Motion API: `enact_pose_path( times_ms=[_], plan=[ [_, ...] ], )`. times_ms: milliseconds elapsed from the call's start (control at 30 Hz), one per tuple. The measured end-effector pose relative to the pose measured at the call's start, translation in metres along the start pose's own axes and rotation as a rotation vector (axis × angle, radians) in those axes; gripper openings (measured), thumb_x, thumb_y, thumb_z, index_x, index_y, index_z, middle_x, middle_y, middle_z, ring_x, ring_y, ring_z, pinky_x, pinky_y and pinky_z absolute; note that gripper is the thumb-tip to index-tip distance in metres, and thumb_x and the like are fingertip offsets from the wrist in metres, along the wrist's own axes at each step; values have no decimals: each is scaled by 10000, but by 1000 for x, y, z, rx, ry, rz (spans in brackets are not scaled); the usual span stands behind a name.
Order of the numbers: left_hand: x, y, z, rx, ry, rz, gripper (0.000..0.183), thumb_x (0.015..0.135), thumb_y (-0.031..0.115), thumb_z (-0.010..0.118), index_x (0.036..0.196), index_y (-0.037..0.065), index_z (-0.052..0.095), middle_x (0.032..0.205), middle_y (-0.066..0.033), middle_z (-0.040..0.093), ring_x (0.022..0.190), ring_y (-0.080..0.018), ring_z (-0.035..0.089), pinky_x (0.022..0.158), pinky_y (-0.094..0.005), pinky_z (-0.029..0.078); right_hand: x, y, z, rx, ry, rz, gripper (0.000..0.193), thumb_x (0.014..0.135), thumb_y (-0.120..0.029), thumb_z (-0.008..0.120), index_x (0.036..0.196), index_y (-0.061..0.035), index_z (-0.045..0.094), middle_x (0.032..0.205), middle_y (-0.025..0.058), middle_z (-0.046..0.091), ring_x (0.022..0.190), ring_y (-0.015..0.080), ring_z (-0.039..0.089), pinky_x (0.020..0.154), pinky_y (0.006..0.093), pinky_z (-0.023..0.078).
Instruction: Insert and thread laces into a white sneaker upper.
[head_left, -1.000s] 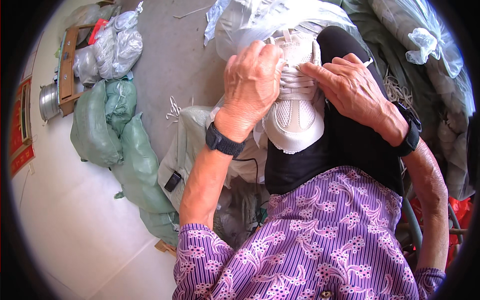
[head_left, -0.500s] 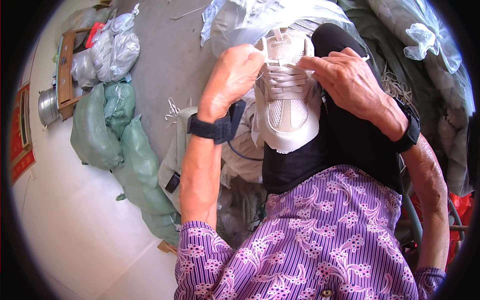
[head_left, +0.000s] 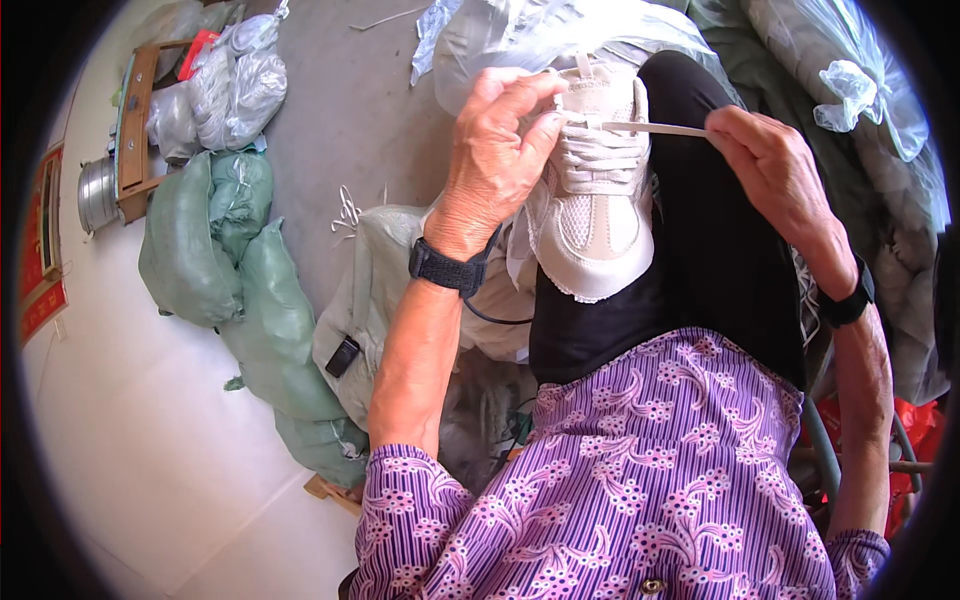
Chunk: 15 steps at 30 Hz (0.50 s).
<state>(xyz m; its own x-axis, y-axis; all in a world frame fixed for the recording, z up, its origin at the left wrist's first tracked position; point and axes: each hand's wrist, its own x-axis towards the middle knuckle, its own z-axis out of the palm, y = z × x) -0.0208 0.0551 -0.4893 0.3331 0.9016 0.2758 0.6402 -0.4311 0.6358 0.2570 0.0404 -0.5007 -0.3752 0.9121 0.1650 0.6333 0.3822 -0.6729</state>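
- White mesh sneaker (head_left: pixel 592 205) is lying on the dark-trousered lap (head_left: pixel 690 260) — toe near, collar far, long axis running near to far.
- Left hand (head_left: pixel 497 155) is steadying its top, fingertips pinched together at the upper eyelets.
- Right hand (head_left: pixel 770 165) is pulling the lace (head_left: pixel 655 128) taut rightward, fingers clamped on it, seemingly to tighten it.

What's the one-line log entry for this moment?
left hand: steadies sneaker on lap | right hand: pulls lace taut rightward | lacing unfinished
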Motion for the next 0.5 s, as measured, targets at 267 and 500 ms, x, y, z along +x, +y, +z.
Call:
enact_pose_path(
  times_ms=[267,500],
  plan=[
    [8,4,3,60,-94,44,87,814,63,626,892,25,618,901,-103,558,855,-239,570,767,-326,464,-28,-4,-27,163,-113,259,102,893,-114,546,878,-17,572,652,118,501,575,199,476,582,303,413],
    [-2,11,-7,264,-156,-172,144,873,167,560,844,29,587,836,-114,550,761,-284,546,715,-359,446,-30,3,-30,211,-129,301,136,882,-132,565,875,3,577,628,97,502,573,158,469,578,306,405]
  ],
)
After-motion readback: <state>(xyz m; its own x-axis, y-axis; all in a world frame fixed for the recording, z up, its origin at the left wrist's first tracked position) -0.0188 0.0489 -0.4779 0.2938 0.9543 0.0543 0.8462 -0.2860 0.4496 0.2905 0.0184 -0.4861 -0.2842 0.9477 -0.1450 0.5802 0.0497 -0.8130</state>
